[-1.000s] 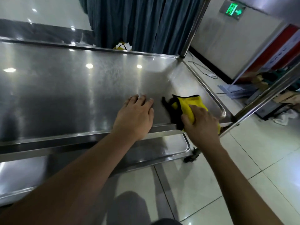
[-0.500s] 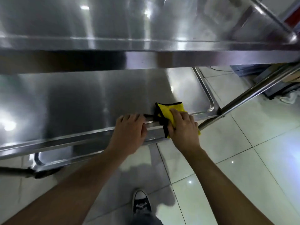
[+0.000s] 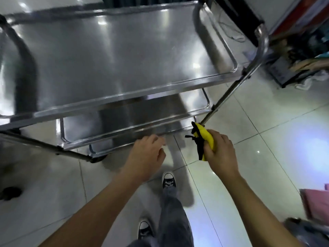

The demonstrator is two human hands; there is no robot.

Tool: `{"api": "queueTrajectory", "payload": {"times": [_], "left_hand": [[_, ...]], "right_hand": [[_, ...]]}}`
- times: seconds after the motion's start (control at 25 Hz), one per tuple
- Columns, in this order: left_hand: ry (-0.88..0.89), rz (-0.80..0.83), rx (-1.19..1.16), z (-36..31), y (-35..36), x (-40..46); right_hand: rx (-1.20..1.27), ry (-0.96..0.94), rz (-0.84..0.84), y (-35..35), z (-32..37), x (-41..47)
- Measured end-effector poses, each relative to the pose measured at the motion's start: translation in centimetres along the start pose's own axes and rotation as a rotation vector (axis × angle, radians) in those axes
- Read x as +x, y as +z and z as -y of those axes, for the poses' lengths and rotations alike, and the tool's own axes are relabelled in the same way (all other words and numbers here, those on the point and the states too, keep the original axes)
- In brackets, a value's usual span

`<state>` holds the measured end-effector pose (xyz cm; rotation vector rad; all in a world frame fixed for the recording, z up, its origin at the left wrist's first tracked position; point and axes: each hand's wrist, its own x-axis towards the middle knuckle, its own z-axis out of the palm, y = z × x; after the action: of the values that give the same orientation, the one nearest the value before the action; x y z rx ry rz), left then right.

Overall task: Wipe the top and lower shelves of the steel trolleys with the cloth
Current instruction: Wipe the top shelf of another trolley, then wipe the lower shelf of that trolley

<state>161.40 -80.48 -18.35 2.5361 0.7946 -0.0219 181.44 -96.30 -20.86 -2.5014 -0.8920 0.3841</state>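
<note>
Yellow cloth (image 3: 204,138), black-edged, bunched in right hand (image 3: 220,154), fingers curled round it; held in the air just off the near right corner of the trolley (image 3: 124,59), near its slanted leg (image 3: 229,91). Left hand (image 3: 147,155) free, fingers loosely bent, just before the lower shelf (image 3: 142,120) front rim. Top shelf (image 3: 115,50) above. Sneakers (image 3: 168,180) on floor tiles (image 3: 267,139) below.
</note>
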Motion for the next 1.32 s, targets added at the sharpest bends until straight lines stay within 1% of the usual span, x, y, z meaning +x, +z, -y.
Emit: {"api": "queueTrajectory", "payload": {"times": [0.16, 0.28, 0.44, 0.56, 0.68, 0.92, 1.12, 1.32], "left_hand": [[0.08, -0.07, -0.032, -7.0, -6.6, -4.7], [0.125, -0.032, -0.035, -12.9, -9.9, -6.5], [0.158, 0.021, -0.015, -19.9, -12.1, -7.6], [0.177, 0.027, 0.017, -25.3, -12.5, -6.7], [0.182, 0.023, -0.001, -31.1, -12.0, -4.3], [0.176, -0.005, -0.022, -41.3, -9.3, 1.7], [0.113, -0.06, -0.044, -45.5, -8.7, 6.9], [0.102, -0.149, -0.044, -47.3, -9.5, 15.1]], "right_hand": [[0.082, 0.053, -0.08, -9.0, 0.5, -5.9], [0.142, 0.08, -0.136, -14.8, -0.4, -9.5], [0.21, 0.143, -0.195, -20.6, -3.5, -12.4], [0.262, 0.129, -0.199, -24.9, -6.8, -12.6], [0.328, 0.138, -0.143, -29.1, -11.1, -10.7], [0.336, 0.102, -0.191, -35.5, -18.3, -6.4], [0.364, 0.059, -0.204, -38.7, -21.7, -0.7], [0.374, -0.04, -0.173, -41.2, -22.7, 8.8]]}}
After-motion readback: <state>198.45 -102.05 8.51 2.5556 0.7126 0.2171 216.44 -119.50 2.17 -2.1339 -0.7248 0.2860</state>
